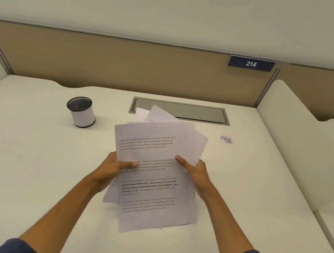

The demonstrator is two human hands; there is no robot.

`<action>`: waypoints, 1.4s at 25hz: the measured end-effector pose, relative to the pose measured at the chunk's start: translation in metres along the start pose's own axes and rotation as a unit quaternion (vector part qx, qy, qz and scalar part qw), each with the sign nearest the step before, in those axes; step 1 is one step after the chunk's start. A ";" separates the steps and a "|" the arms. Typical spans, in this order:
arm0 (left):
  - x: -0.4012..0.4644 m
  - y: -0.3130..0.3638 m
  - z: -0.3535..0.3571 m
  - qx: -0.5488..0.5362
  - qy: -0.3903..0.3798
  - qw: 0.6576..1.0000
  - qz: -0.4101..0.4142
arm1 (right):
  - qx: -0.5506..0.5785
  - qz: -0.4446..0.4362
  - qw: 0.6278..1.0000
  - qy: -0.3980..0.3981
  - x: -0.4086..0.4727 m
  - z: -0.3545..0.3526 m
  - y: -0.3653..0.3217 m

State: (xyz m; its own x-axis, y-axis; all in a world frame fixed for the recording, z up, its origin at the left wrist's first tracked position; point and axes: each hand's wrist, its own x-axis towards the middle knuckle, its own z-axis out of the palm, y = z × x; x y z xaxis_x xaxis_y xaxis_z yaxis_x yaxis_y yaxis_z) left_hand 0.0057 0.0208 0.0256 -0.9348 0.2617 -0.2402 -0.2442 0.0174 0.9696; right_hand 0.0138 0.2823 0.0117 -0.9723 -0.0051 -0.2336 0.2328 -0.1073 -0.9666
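A loose, uneven stack of white printed sheets (152,189) is held above the middle of the white desk (26,159). My left hand (112,169) grips the stack's left edge, thumb on the top sheet. My right hand (194,171) grips the right edge, thumb lying across the printed page. The sheets fan out at different angles, and several corners stick out behind the top page. The fingers under the paper are hidden.
A black mesh cup with a white band (81,112) stands at the back left. A small pile of paper clips or staples (226,139) lies at the back right. A grey cable hatch (186,110) sits by the rear partition, and white dividers flank the desk.
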 end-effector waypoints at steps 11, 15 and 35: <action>-0.005 0.077 -0.014 0.014 0.049 0.983 0.178 | -0.027 -0.178 0.983 -0.036 -0.008 0.022 -0.091; -0.005 0.080 -0.016 0.040 0.030 0.983 0.177 | -0.050 -0.168 0.983 -0.050 -0.008 0.020 -0.091; 0.009 0.086 0.011 -0.025 0.102 0.969 0.224 | -0.031 -0.224 0.970 0.092 -0.013 0.043 -0.084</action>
State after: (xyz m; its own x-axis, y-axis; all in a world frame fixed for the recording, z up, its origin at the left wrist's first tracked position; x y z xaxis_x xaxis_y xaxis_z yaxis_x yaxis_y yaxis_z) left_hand -0.0208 0.0347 0.1074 -0.9800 0.0361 0.1955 0.1910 -0.1019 0.9763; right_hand 0.0059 0.2487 0.1009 -0.9574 0.2067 0.2015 -0.2056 0.0017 -0.9786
